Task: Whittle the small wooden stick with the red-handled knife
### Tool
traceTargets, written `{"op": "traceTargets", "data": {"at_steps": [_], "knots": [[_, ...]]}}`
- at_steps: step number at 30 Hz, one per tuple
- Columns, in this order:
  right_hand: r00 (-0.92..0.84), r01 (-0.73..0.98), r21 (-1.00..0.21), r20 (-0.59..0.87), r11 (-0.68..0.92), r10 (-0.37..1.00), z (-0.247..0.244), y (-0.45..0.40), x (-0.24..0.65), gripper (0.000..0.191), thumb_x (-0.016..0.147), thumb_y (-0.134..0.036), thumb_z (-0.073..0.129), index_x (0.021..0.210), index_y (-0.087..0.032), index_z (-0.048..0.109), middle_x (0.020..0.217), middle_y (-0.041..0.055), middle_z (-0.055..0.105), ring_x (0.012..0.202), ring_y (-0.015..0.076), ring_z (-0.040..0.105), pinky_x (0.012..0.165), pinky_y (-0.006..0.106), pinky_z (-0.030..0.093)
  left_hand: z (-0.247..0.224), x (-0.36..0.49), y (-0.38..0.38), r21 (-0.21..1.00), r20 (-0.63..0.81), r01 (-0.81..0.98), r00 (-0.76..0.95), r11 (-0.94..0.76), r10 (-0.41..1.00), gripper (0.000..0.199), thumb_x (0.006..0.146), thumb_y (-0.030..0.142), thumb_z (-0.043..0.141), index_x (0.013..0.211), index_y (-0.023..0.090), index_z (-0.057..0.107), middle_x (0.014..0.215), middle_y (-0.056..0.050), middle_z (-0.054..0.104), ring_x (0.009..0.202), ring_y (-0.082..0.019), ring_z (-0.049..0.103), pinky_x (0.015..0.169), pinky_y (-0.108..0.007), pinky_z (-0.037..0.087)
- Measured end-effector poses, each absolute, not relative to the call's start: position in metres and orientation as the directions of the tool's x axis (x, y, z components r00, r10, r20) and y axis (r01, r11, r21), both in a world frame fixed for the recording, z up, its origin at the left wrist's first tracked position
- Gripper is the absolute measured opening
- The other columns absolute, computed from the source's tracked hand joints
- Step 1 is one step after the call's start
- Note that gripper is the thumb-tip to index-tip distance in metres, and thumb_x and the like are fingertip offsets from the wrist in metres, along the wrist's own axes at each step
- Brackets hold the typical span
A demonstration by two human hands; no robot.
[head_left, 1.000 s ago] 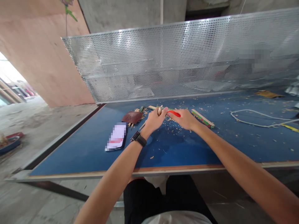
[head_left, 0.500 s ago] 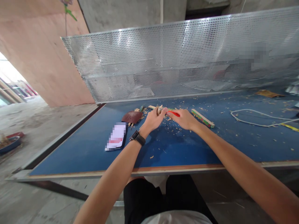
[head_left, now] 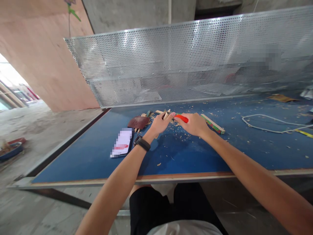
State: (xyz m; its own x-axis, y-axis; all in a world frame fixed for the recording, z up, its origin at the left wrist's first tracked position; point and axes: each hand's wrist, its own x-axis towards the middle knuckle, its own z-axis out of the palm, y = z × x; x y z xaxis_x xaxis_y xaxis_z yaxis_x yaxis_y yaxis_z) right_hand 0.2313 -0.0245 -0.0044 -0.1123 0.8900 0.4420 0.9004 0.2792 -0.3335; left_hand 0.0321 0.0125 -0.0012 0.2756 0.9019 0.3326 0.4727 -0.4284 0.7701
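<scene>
Fingers of my left hand [head_left: 159, 124] are wrapped round a small pale piece of wood [head_left: 166, 115] near the back of the blue table. Just to the right, my right hand [head_left: 194, 124] grips a red-handled tool [head_left: 182, 118]; its tip meets the wood by my left thumb, and the blade is too small to make out. Wood shavings [head_left: 179, 128] lie beneath and around both hands. Right of my right hand rests a green-and-red edged wooden strip [head_left: 212, 124]. A dark red piece of sandpaper or leather [head_left: 138, 122] lies left of my left hand, over some thin sticks.
A phone [head_left: 122, 143] lies on the blue table [head_left: 85, 156], left of my watch. A perforated metal panel [head_left: 171, 65] stands along the back. To the right are a loop of white cord [head_left: 264, 131], a yellow strip [head_left: 304, 133] and a brown scrap [head_left: 282, 98].
My left wrist has shifted slightly left and turned. More of the red handle shows in my right hand, and the held wood is tilted differently.
</scene>
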Motion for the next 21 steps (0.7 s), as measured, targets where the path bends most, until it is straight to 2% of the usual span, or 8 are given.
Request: {"op": "traceTargets", "data": {"at_steps": [3, 6, 8, 14, 18, 21], "knots": [[-0.080, 0.938, -0.266, 0.454, 0.221, 0.887, -0.008, -0.024, 0.228, 0.061, 0.101, -0.074, 0.043, 0.110, -0.030, 0.084, 0.082, 0.0116, 0.078, 0.073, 0.0297, 0.068, 0.060, 0.035, 0.036, -0.002, 0.035, 0.013, 0.784, 0.312, 0.501, 0.192, -0.366, 0.931, 0.047, 0.096, 0.060, 0.063, 0.071, 0.022, 0.052, 0.065, 0.001, 0.054, 0.063, -0.013, 0.046, 0.062, -0.031, 0.033], [-0.093, 0.940, -0.256, 0.439, 0.224, 0.893, -0.011, -0.023, 0.224, 0.055, 0.100, -0.071, 0.049, 0.122, -0.033, 0.082, 0.081, 0.0101, 0.078, 0.074, 0.0283, 0.069, 0.061, 0.034, 0.039, -0.003, 0.038, 0.014, 0.795, 0.336, 0.500, 0.109, -0.344, 0.936, 0.039, 0.094, 0.051, 0.068, 0.073, 0.021, 0.056, 0.067, 0.001, 0.058, 0.063, -0.013, 0.049, 0.062, -0.031, 0.034], [-0.108, 0.933, -0.268, 0.427, 0.239, 0.898, -0.012, -0.023, 0.223, 0.053, 0.100, -0.070, 0.051, 0.125, -0.035, 0.081, 0.084, 0.0092, 0.078, 0.075, 0.0278, 0.069, 0.061, 0.034, 0.039, -0.002, 0.040, 0.015, 0.794, 0.340, 0.495, 0.119, -0.353, 0.933, 0.041, 0.094, 0.054, 0.067, 0.072, 0.021, 0.057, 0.067, 0.001, 0.058, 0.063, -0.013, 0.050, 0.062, -0.030, 0.034], [-0.014, 0.902, -0.385, 0.429, 0.196, 0.903, -0.007, -0.021, 0.232, 0.066, 0.100, -0.079, 0.041, 0.101, -0.027, 0.081, 0.081, 0.0114, 0.076, 0.074, 0.0302, 0.067, 0.058, 0.035, 0.033, 0.002, 0.037, 0.011, 0.800, 0.353, 0.488, 0.088, -0.349, 0.931, 0.047, 0.094, 0.064, 0.063, 0.075, 0.021, 0.056, 0.068, 0.000, 0.057, 0.065, -0.013, 0.050, 0.060, -0.029, 0.033], [0.098, 0.858, -0.488, 0.461, 0.159, 0.882, -0.002, -0.020, 0.241, 0.068, 0.098, -0.083, 0.041, 0.107, -0.026, 0.076, 0.082, 0.0121, 0.075, 0.075, 0.0308, 0.066, 0.058, 0.035, 0.033, 0.002, 0.036, 0.010, 0.802, 0.344, 0.491, 0.086, -0.341, 0.935, 0.053, 0.096, 0.068, 0.058, 0.072, 0.022, 0.050, 0.068, 0.000, 0.056, 0.066, -0.014, 0.050, 0.061, -0.030, 0.033], [0.082, 0.830, -0.518, 0.480, 0.207, 0.874, 0.001, -0.021, 0.243, 0.066, 0.098, -0.084, 0.041, 0.107, -0.028, 0.074, 0.082, 0.0101, 0.074, 0.075, 0.0297, 0.065, 0.060, 0.035, 0.033, 0.001, 0.036, 0.012, 0.815, 0.337, 0.456, 0.129, -0.358, 0.933, 0.052, 0.099, 0.069, 0.053, 0.076, 0.022, 0.051, 0.068, 0.000, 0.055, 0.066, -0.014, 0.051, 0.062, -0.029, 0.035]]}}
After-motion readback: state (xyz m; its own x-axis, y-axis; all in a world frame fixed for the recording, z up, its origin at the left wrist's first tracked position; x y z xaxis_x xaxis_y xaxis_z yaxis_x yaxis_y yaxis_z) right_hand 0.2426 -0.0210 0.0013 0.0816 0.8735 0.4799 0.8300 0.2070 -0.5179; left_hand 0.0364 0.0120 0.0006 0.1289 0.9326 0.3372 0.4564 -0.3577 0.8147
